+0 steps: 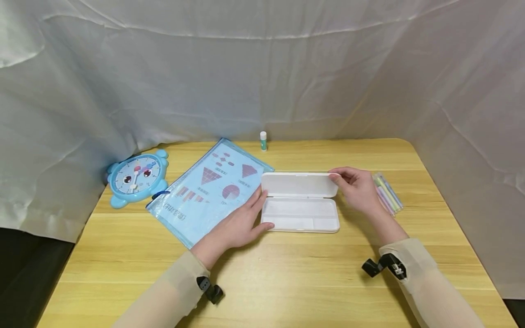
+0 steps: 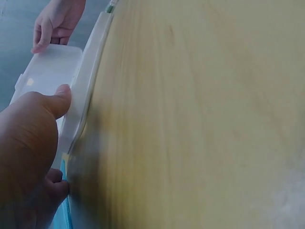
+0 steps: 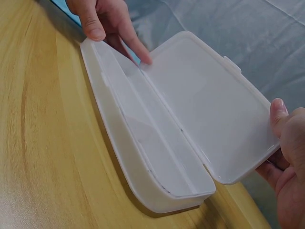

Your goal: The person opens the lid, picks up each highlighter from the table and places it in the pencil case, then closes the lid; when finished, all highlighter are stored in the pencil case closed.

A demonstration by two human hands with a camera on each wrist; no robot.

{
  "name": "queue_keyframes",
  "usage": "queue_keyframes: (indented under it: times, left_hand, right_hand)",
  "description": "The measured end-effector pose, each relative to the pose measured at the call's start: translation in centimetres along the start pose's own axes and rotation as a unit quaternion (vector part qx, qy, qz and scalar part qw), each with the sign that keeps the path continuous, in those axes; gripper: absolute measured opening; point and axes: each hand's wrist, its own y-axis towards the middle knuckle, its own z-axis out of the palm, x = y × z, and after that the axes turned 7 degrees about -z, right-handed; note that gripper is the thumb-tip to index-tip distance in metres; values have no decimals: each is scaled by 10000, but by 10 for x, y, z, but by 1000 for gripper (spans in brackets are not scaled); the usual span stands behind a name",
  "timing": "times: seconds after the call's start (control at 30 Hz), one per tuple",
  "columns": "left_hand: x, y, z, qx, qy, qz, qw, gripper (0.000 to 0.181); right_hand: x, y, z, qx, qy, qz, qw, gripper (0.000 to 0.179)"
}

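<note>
A white plastic pencil case (image 1: 299, 214) stands on the table with its hinged lid (image 1: 299, 184) raised, its divided inside bare in the head and right wrist views. My left hand (image 1: 244, 218) grips the case's left end, thumb on the front rim and index finger near the hinge. The lid's right end is pinched by my right hand (image 1: 357, 189), thumb on the inner face and fingers behind. From the right wrist, the lid (image 3: 209, 105) leans back from the tray (image 3: 147, 129). In the left wrist view, my left thumb (image 2: 59, 100) lies over the case.
Left of the case lies a blue document pouch (image 1: 197, 196) with printed shapes. Farther left is a blue toy clock (image 1: 137, 177). A glue stick (image 1: 263, 141) stands near the back edge. Several pastel pens (image 1: 387, 193) lie beyond my right hand. Grey cloth (image 1: 262, 82) hangs around the table.
</note>
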Motion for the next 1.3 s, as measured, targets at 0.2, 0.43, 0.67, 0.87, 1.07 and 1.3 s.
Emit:
queue_keyframes:
  times: [0.2,0.43,0.67,0.87,1.07,1.3]
  left_hand:
    - [1,1,1,-2,314,96,9995,95]
    - [-2,1,2,-106,688,93,9975,96]
    - [-8,2,-2,-78,785,102,9968,95]
    - [-10,2,0,-68,994,39,9950,96]
    - [-11,2,3,-127,1186,7,9929,98]
    - [-14,5,2,-121,1075,-23,9941,99]
  right_hand:
    - [-16,1,0,26,-31,97,9999,19]
    - [-19,4,0,47,-30,128,9999,19]
    - [-19,4,-3,58,76,74,9999,19]
    - [-21,2,-4,102,50,80,9999,21]
    - [-20,2,-5,120,65,75,9999,21]
    - [-22,2,-7,95,7,122,9999,22]
